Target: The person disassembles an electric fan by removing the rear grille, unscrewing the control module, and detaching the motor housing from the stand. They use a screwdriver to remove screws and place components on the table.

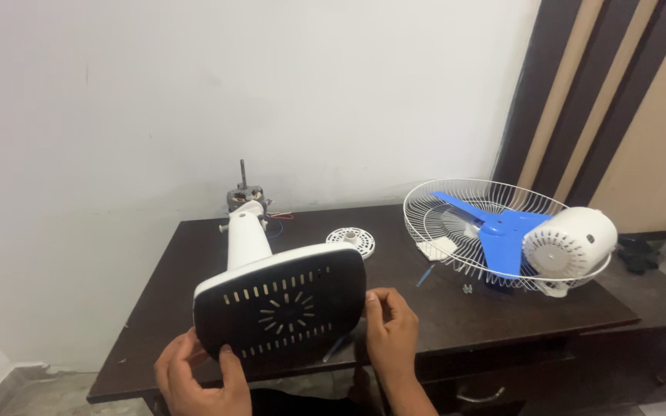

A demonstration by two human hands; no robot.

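While the fan stand (260,262) lies tipped over on the dark surface (194,254), both hands grip its base (283,312), whose black slotted underside faces the camera. The left hand (194,377) curls round the lower left edge with the thumb pressed on the underside; the right hand (391,331) clasps the right edge, fingers bent behind it. Neither hand is spread flat. Beyond the hands, the white neck runs away to the bare motor (244,196), its shaft pointing up near the wall, with coloured wires (279,218) beside it

Just past the right hand lies a small round white grille disc (351,240). Farther right of that hand sit a white wire guard (495,223) holding the blue blade (495,227), and a white motor cover (570,243) leaning on the guard's rim. A blue stick (425,275) and small screws (468,289) lie between the right hand and the guard

By my reading, the step in hand is inspecting or steadying the base during disassembly or reassembly. Any next move calls for a firm two-sided hold, since the stand is top-heavy at the motor end
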